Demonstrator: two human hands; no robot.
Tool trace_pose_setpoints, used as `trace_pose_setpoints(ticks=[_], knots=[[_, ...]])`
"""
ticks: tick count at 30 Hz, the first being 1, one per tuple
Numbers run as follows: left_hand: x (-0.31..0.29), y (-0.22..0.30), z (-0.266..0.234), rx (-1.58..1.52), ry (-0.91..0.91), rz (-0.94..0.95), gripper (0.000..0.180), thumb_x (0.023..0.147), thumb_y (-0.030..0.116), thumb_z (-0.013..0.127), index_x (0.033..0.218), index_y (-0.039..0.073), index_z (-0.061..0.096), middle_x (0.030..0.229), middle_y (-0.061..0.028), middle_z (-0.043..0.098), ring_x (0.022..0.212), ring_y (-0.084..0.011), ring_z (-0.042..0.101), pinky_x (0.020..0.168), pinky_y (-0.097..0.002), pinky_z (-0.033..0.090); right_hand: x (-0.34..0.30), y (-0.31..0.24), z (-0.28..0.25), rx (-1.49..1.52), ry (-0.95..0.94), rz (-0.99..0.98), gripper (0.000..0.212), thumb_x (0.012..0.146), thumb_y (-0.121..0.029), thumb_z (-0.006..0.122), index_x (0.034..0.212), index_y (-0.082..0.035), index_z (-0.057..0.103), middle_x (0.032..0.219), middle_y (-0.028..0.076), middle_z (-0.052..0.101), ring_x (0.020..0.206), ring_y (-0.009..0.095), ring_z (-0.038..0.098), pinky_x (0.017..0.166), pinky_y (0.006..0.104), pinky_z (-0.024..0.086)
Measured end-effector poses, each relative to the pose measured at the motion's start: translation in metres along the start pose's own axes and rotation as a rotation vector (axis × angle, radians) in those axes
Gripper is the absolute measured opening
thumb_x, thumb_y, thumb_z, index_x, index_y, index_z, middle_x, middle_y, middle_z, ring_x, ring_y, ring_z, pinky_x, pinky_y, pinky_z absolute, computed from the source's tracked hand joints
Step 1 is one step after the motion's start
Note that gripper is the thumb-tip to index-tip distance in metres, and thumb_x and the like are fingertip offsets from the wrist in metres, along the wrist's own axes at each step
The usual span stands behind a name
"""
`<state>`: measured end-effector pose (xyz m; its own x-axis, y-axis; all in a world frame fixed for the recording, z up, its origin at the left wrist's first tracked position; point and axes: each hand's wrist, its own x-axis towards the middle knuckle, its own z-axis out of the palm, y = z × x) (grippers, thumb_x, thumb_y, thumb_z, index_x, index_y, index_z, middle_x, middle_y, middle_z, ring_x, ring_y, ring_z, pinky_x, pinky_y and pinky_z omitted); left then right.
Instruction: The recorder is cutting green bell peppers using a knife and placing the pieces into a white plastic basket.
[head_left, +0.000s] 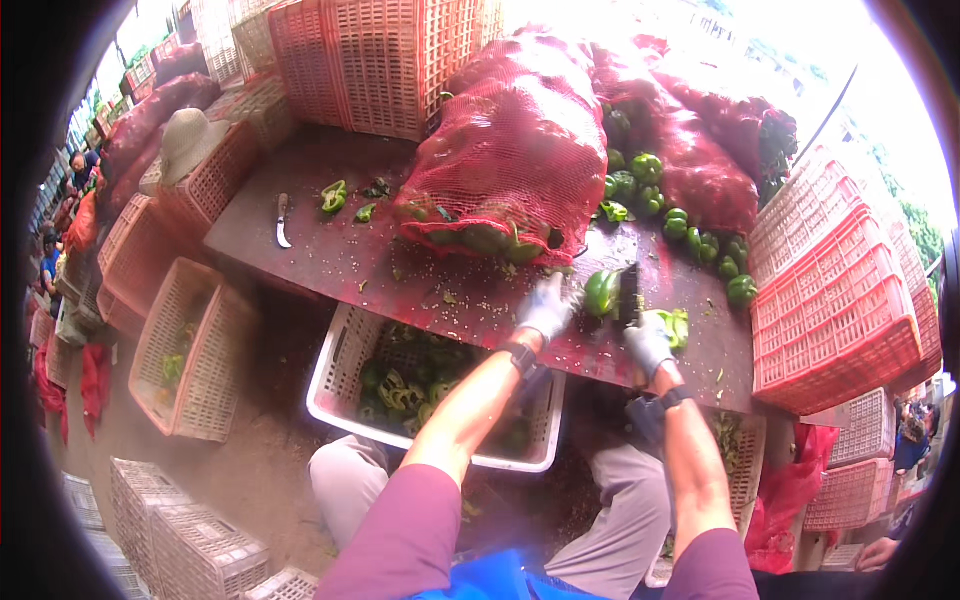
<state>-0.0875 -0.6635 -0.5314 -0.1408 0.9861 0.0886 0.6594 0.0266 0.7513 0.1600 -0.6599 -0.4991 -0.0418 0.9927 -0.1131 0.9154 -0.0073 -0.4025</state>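
- Left hand (pixel 547 306) in a grey glove pressed closed on a green pepper (pixel 600 292) on the table (pixel 330 255)
- Right hand (pixel 648 343) was clamped around a knife (pixel 628 293) cutting that pepper

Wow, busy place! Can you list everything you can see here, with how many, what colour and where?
Table: one, dark red-brown, centre.
Mesh sacks: several, red, on the table's far side, filled with peppers.
Green peppers: many, loose at the table's right.
Pepper being cut: one, green, near edge.
Knife: one, lying at the table's left.
Crates: many, red and pale, all around.
White crate: one, below the table, holding cut peppers.
Hat: one, pale, on a left crate.
Left hand: gloved, grey, on the pepper.
Right hand: gloved, grey, gripping a dark blade.
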Motion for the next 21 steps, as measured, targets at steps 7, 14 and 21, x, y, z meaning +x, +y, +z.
trace_pose_setpoints(ticks=[7, 14, 21], knots=[[0.082, -0.027, -0.047, 0.784, 0.389, 0.458, 0.015, 0.089, 0.016, 0.059, 0.101, 0.014, 0.067, 0.089, -0.0069, 0.065, 0.077, -0.0258, 0.07, 0.061, -0.0425, 0.057, 0.02, 0.089, -0.015, 0.009, 0.175, 0.182, 0.026, 0.088, -0.013, 0.056, 0.11, -0.001, 0.057, 0.074, 0.019, 0.067, 0.063, 0.032, 0.069, 0.06, 0.0446, 0.056], [0.12, -0.023, -0.038, 0.752, 0.168, 0.212, 0.02, 0.095, 0.014, 0.054, 0.107, 0.011, 0.07, 0.102, -0.013, 0.072, 0.084, -0.0326, 0.075, 0.068, -0.0462, 0.059, -0.012, 0.022, -0.009, -0.257, 0.058, 0.111, 0.03, 0.092, -0.016, 0.055, 0.117, 0.0, 0.052, 0.092, 0.031, 0.071, 0.091, 0.048, 0.071, 0.082, 0.0565, 0.055], [0.092, -0.054, -0.051, 0.624, 0.05, 0.277, 0.024, 0.085, 0.014, 0.068, 0.109, 0.015, 0.07, 0.137, -0.0132, 0.061, 0.099, -0.0351, 0.071, 0.084, -0.0481, 0.059, -0.02, 0.019, -0.005, -0.229, 0.085, 0.107, 0.03, 0.093, -0.016, 0.054, 0.118, -0.001, 0.05, 0.091, 0.031, 0.072, 0.09, 0.048, 0.071, 0.081, 0.057, 0.055]])
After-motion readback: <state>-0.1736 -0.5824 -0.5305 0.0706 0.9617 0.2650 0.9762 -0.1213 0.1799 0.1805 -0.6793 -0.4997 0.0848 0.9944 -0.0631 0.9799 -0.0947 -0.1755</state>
